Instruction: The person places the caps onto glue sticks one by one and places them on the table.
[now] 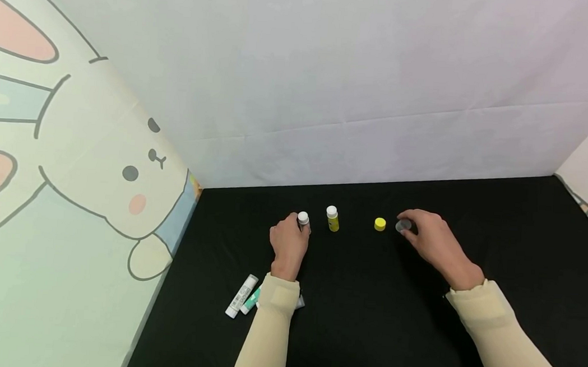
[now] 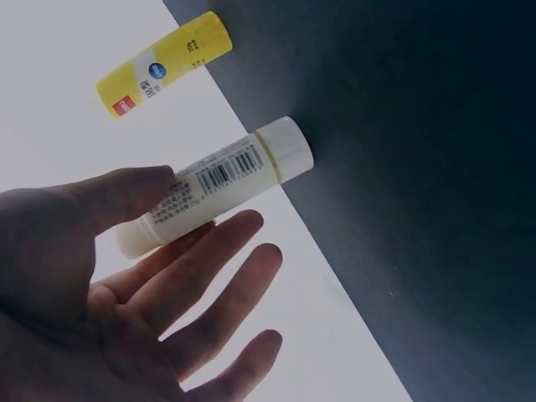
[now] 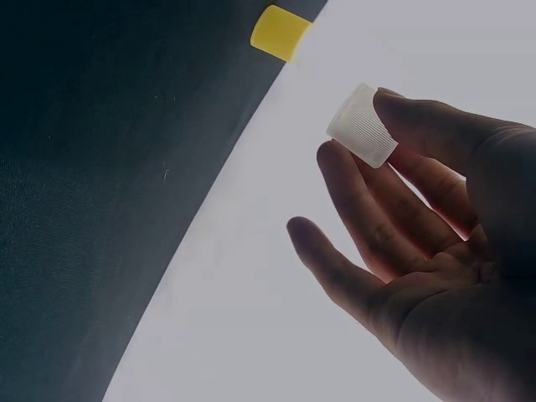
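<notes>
Left hand (image 1: 289, 239): its grip pinched the white glue stick (image 2: 228, 177) between thumb and fingers, toward one end; the remaining fingers were spread apart from it.
White stick's stance: about upright, a barcode printed on its side — the head view showed mainly its white top. Whether its base touched the black desk (image 1: 356, 322) could not be told.
Right hand (image 1: 432, 237): its grip pinched a small clear cap (image 3: 362, 126), ribbed round the side, between thumb and fingers, while one finger stood well away from it.
Yellow glue stick (image 1: 333, 222): stood upright on the desk, white at the top, near the white one and touching neither hand.
Yellow cap (image 1: 379, 224): sat on the desk between the yellow stick and the right hand, near the clear cap but apart from it.
Left sleeve (image 1: 272, 317): beside it lay a printed white tube (image 1: 241, 296) and a green tube (image 1: 250, 301), the latter partly covered; a pale end (image 1: 300, 302) showed on the other side — the rest was hidden.
Wall (image 1: 355, 86): pale, behind the desk, with a cartoon rabbit (image 1: 93, 154) at the left.
</notes>
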The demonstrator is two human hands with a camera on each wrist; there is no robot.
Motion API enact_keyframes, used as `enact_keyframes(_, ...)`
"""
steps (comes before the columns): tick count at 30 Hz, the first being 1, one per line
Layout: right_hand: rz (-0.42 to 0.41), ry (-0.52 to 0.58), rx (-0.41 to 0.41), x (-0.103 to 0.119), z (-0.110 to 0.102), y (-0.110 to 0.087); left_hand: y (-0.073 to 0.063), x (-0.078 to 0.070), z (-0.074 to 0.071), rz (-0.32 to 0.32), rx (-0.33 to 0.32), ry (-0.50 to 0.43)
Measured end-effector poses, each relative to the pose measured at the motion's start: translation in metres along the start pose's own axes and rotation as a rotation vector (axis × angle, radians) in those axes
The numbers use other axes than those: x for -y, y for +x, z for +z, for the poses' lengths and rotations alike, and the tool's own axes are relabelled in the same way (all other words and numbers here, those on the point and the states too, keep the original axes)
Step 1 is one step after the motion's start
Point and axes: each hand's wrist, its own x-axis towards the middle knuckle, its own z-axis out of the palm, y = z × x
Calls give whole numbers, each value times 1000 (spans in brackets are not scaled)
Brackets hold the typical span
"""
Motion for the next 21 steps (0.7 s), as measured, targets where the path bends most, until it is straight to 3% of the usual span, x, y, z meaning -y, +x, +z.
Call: enact_keyframes(21,6,5,0,10,-2,-3,-11,-2,-8,45,-63,-56)
